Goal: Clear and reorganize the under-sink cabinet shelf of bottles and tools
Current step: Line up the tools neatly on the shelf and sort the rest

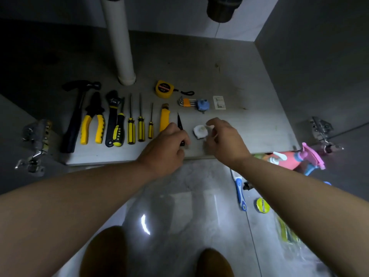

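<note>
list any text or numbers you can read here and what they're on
"2m": on the round label of the tape measure; the smaller print around it is blurred.
Card: printed, but too small to read.
Yellow disc on the floor: markings blurred.
Spray bottle: no readable label.

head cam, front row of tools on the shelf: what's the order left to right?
Hammer → yellow-handled pliers → adjustable wrench → long screwdriver → second long screwdriver → short screwdriver → yellow utility knife → thin black tool gripped by left hand → white tape roll, end pinched by right hand.
</note>
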The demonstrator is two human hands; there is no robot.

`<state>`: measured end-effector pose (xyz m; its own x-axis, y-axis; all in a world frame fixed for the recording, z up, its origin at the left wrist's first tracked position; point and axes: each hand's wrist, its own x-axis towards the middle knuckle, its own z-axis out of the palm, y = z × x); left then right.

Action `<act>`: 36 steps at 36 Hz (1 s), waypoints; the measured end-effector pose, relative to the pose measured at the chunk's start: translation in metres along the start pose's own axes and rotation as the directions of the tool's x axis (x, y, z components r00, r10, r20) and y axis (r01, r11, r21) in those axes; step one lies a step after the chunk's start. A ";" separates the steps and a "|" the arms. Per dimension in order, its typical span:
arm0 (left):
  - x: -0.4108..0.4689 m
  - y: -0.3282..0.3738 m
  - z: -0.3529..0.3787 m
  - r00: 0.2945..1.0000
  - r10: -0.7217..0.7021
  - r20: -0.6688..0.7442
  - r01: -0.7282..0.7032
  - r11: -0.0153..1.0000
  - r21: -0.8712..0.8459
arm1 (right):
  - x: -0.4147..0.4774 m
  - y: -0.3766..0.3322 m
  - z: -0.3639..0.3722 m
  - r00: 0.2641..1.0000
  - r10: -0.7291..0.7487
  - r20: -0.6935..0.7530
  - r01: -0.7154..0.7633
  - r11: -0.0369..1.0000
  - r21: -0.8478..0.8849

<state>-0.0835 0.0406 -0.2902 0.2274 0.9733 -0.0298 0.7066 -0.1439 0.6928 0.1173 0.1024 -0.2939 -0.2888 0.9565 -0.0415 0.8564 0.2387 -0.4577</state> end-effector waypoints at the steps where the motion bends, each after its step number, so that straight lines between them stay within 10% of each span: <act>1: 0.000 0.003 0.001 0.999 0.036 0.007 -0.036 0.999 0.023 | -0.005 0.007 -0.005 1.000 0.000 -0.003 -0.001 1.000 -0.025; 9: -0.002 0.021 0.020 0.946 0.255 0.200 -0.305 0.911 0.278 | -0.087 0.086 -0.012 0.953 0.252 0.166 -0.224 0.959 -0.173; 18: 0.001 0.028 0.057 0.879 -0.027 0.476 -0.224 0.858 0.462 | -0.129 0.117 0.059 0.705 0.659 0.262 -0.621 0.753 -0.220; 36: 0.009 0.037 0.058 0.815 -0.137 0.564 -0.245 0.800 0.547 | -0.143 0.096 0.067 0.751 0.622 0.224 -0.651 0.755 0.085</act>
<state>-0.0158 0.0340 -0.3067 0.4665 0.7118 -0.5251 0.8767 -0.4509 0.1676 0.2119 -0.0224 -0.3910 0.2199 0.8287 -0.5147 0.7979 -0.4563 -0.3938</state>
